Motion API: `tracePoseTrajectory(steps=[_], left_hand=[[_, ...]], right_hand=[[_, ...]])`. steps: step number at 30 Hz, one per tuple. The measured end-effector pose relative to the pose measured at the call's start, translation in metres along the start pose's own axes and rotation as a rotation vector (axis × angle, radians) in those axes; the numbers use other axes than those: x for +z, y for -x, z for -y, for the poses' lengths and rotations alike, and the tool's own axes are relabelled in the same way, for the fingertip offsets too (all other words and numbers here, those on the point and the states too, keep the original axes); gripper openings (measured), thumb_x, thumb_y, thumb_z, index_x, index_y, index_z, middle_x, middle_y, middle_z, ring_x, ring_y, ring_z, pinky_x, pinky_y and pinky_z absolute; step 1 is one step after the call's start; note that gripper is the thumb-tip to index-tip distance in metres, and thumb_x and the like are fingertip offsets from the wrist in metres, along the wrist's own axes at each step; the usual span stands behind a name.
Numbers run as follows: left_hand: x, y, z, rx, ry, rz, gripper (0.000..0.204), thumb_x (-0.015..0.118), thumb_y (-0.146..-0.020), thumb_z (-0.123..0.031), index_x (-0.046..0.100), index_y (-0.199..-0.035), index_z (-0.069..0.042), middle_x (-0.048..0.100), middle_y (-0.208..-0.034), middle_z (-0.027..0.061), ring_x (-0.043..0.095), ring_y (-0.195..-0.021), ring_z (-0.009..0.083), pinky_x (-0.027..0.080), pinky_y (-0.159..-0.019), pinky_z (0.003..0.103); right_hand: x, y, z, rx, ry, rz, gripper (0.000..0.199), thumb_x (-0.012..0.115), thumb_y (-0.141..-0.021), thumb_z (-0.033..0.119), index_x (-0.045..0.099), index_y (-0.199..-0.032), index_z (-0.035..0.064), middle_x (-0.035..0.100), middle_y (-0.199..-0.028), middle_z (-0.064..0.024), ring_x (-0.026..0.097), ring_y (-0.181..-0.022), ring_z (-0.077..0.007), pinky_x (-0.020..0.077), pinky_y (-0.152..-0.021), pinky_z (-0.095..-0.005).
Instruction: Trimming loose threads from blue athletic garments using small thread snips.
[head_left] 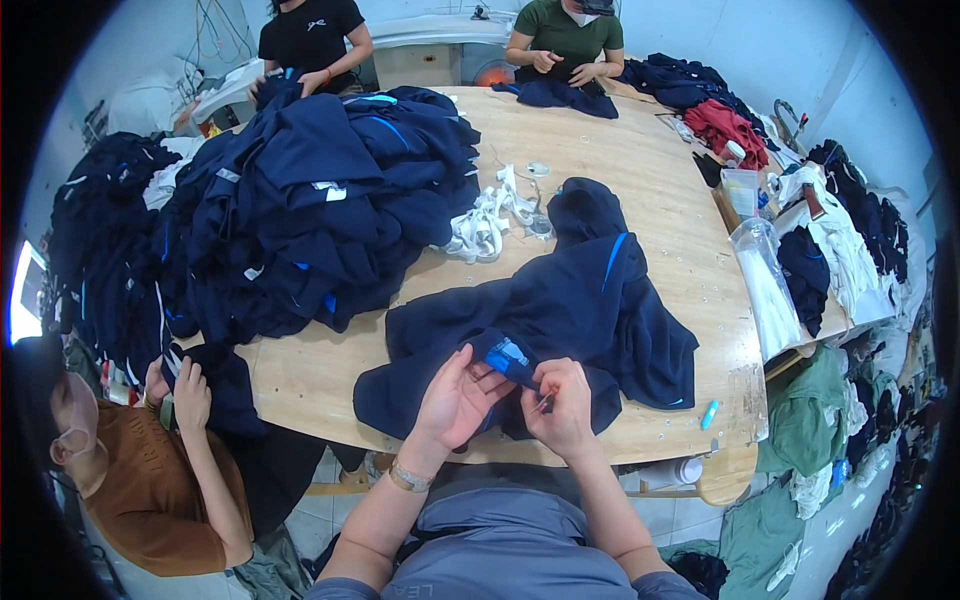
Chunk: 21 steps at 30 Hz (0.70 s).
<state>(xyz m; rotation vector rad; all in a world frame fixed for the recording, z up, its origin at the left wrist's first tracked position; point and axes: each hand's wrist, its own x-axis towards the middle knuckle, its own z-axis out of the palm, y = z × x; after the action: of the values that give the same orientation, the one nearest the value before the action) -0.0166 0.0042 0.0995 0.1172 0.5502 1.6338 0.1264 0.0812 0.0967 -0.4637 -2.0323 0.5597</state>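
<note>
A navy garment (560, 300) with a bright blue stripe lies spread on the table in front of me. Its near edge is lifted and turned up, showing a blue patch (508, 355). My left hand (455, 400) is palm up beside this patch, with fingers stretched out and touching the cloth. At the patch's right, my right hand (563, 410) is closed against the garment's edge. A small thin reddish tool (543, 402) shows between its fingers; its kind is too small to make out.
Navy garments form a big pile (290, 200) on the left. White strips (485, 225) lie beyond my garment, and a turquoise marker-like stick (709, 415) at right. Co-workers handle dark cloth at the left (160, 460) and far side (565, 55). A clear bag (765, 285) hangs at the right edge.
</note>
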Motion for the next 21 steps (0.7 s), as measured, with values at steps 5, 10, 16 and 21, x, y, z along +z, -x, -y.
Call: tracePoseTrajectory(steps=[5, 10, 16, 21], left_hand=[[0.011, 0.003, 0.002, 0.068, -0.044, -0.047, 0.02, 0.049, -0.092, -0.018, 0.052, -0.11, -0.008, 0.061, -0.097, 0.0074, 0.058, -0.092, 0.0192, 0.047, -0.085, 0.036], [0.018, 0.003, 0.007, 0.194, -0.244, -0.061, 0.032, 0.062, -0.083, -0.002, 0.049, -0.111, -0.009, 0.06, -0.096, 0.0044, 0.059, -0.088, 0.013, 0.049, -0.074, 0.027], [0.017, 0.002, 0.01, 0.312, -0.298, -0.058, 0.035, 0.062, -0.082, 0.001, 0.049, -0.114, -0.008, 0.06, -0.095, 0.0037, 0.059, -0.084, 0.0113, 0.05, -0.074, 0.026], [0.017, 0.003, 0.01, 0.331, -0.339, -0.013, 0.037, 0.061, -0.083, 0.001, 0.048, -0.117, -0.005, 0.061, -0.098, 0.0047, 0.059, -0.086, 0.0116, 0.05, -0.077, 0.026]], right_hand=[[0.0, 0.002, 0.012, 0.206, -0.21, 0.073, 0.03, 0.068, -0.066, -0.001, 0.043, -0.081, 0.0038, 0.052, -0.08, -0.0102, 0.051, -0.067, -0.0231, 0.0414, -0.061, -0.0286], [-0.007, 0.002, 0.007, 0.494, -0.473, 0.043, 0.022, 0.06, -0.083, 0.017, 0.044, -0.081, 0.0025, 0.049, -0.073, -0.0082, 0.045, -0.058, -0.0192, 0.0392, -0.054, -0.0268], [-0.017, -0.003, 0.005, 0.385, -0.018, 0.234, 0.033, 0.06, -0.084, 0.033, 0.047, -0.073, 0.0049, 0.05, -0.06, -0.0107, 0.052, -0.054, -0.0284, 0.0395, -0.049, -0.0338], [-0.016, -0.004, 0.007, 0.315, 0.105, 0.321, 0.036, 0.057, -0.085, 0.039, 0.049, -0.071, 0.0068, 0.053, -0.058, -0.0099, 0.056, -0.054, -0.0295, 0.0396, -0.045, -0.0366]])
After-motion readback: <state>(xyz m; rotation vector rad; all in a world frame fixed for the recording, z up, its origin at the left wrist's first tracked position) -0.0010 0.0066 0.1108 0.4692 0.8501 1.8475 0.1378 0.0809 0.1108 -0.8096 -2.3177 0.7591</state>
